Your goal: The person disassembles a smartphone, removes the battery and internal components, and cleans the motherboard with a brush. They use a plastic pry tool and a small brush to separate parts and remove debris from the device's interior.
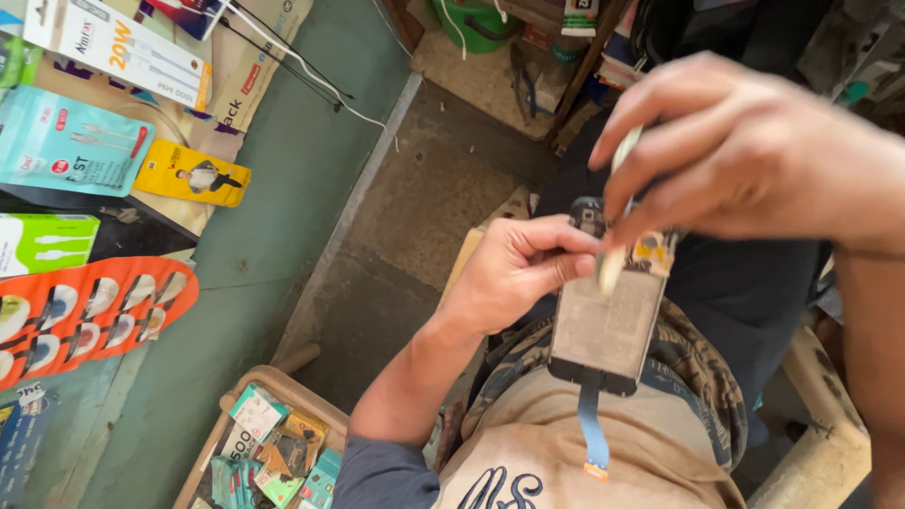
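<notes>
Now, from the left, packets (75,141) hang on the wall and a box (273,443) stands below. The left hand (514,269) grips the phone panel (603,325) over the lap; the right hand (745,151) pinches a pale tool (613,269) on its top

Colourful packs (71,141) hang on the green wall (283,188). A wooden box (273,443) full of small packets sits below. A green bucket (471,24) stands far back.

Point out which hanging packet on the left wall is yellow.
The small yellow packet beside the teal packet; the green packet and orange card hang lower.
</notes>
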